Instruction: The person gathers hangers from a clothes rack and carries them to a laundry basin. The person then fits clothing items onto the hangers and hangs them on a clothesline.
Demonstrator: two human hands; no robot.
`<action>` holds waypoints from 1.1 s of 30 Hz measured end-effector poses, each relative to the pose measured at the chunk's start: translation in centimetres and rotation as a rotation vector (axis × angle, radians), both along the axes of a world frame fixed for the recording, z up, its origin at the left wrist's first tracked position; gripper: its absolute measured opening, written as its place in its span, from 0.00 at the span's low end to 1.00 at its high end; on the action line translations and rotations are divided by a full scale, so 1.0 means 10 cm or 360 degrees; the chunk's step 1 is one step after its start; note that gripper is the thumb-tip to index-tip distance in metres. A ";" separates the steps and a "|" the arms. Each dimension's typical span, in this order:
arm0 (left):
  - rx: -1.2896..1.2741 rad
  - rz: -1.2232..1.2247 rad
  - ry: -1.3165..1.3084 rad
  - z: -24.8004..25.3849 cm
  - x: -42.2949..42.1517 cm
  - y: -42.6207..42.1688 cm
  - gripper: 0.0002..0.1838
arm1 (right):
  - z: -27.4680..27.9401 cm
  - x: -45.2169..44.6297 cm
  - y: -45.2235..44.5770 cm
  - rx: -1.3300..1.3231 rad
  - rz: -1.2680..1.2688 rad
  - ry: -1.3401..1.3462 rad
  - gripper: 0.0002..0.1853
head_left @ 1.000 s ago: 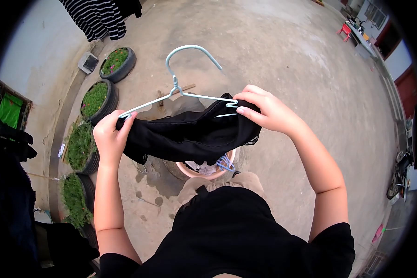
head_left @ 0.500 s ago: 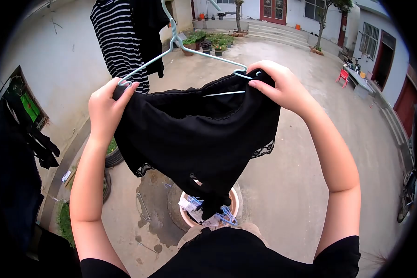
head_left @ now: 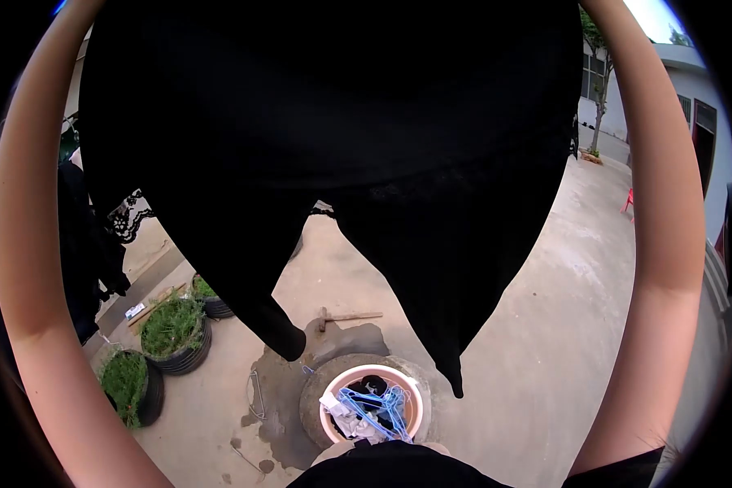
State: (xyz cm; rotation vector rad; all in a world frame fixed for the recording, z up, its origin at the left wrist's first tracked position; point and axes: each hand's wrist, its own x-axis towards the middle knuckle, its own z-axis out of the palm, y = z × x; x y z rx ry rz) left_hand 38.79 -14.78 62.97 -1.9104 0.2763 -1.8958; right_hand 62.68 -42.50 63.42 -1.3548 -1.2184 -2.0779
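Black skirted leggings [head_left: 325, 122] with lace along the skirt hem fill the upper middle of the head view, very near the camera. Two tapering legs hang down from under the skirt. My left arm [head_left: 28, 220] and my right arm [head_left: 667, 203] reach up on either side of the garment. Both my hands are beyond the top edge, so their fingers and the hanger do not show. Below stands a pink basin [head_left: 416, 407] holding blue hangers [head_left: 394, 398] and wet-looking white and dark clothes [head_left: 346, 419].
Grassy planters [head_left: 173, 329] stand at the lower left, beside dark hanging clothes [head_left: 77, 236]. A hammer-like tool [head_left: 346, 316] and a loose wire hanger [head_left: 256, 394] lie on the concrete ground [head_left: 537, 350]. A tree [head_left: 600, 98] and buildings are at the right.
The black leggings have gone up and closer to the camera, and their legs now hang apart. Both my hands, which gripped the garment and hanger, have risen out of view.
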 end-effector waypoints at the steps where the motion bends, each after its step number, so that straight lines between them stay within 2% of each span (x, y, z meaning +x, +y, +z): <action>1: -0.0033 0.0027 0.0028 -0.04 -0.03 0.00 0.23 | -0.09 -0.05 0.02 -0.0034 0.0068 -0.0023 0.16; 4: -0.0154 0.0156 0.0059 -0.54 -0.07 -0.10 0.21 | -0.48 -0.05 0.16 -0.0342 0.0260 0.0297 0.14; 6: -0.0472 0.0407 0.0305 -0.71 -0.16 0.15 0.22 | -0.85 -0.16 0.27 -0.0518 0.0303 0.0684 0.14; 7: -0.0561 0.0480 0.0335 -0.89 -0.21 0.15 0.23 | -0.92 -0.10 0.31 -0.0689 0.0235 0.0527 0.17; 8: -0.0655 0.0551 0.0357 -1.10 -0.27 0.11 0.23 | -1.05 0.13 0.49 -0.0637 0.0486 0.0172 0.13; 10: -0.0821 0.0680 0.0397 -1.42 -0.47 0.07 0.21 | -1.32 0.17 0.64 -0.0573 0.0489 0.0132 0.14; 12: -0.0886 0.0443 0.0503 -1.70 -0.68 0.03 0.18 | -1.58 0.12 0.73 -0.0556 0.0731 0.0137 0.14; 14: -0.1020 0.0346 0.0617 -1.95 -0.94 -0.07 0.17 | -1.81 0.06 0.73 -0.0593 0.0731 0.0348 0.13; 18: -0.1544 0.0021 0.0845 -2.30 -1.39 -0.37 0.17 | -2.10 -0.12 0.62 -0.0655 0.0973 0.0501 0.10; 20: -0.1339 -0.0033 0.0872 -2.44 -1.59 -0.58 0.19 | -2.24 -0.23 0.49 -0.0655 0.1000 0.0473 0.10; 22: -0.1522 -0.0202 0.0910 -2.61 -1.79 -0.81 0.15 | -2.38 -0.38 0.29 -0.0677 0.1017 0.0583 0.09; 24: -0.1751 -0.0215 0.0810 -2.76 -2.07 -1.05 0.12 | -2.49 -0.60 0.11 -0.0744 0.1010 0.0705 0.09; 28: -0.1599 0.0036 0.0597 -3.11 -2.74 -1.56 0.11 | -2.80 -1.17 -0.25 -0.0754 0.1169 0.0650 0.08; 31: -0.1632 -0.0047 0.0515 -3.21 -3.11 -1.98 0.11 | -2.98 -1.44 -0.37 -0.0786 0.1276 0.0684 0.08; 33: -0.1731 0.0031 0.0575 -3.25 -3.40 -2.30 0.11 | -3.10 -1.67 -0.55 -0.0850 0.1306 0.0719 0.08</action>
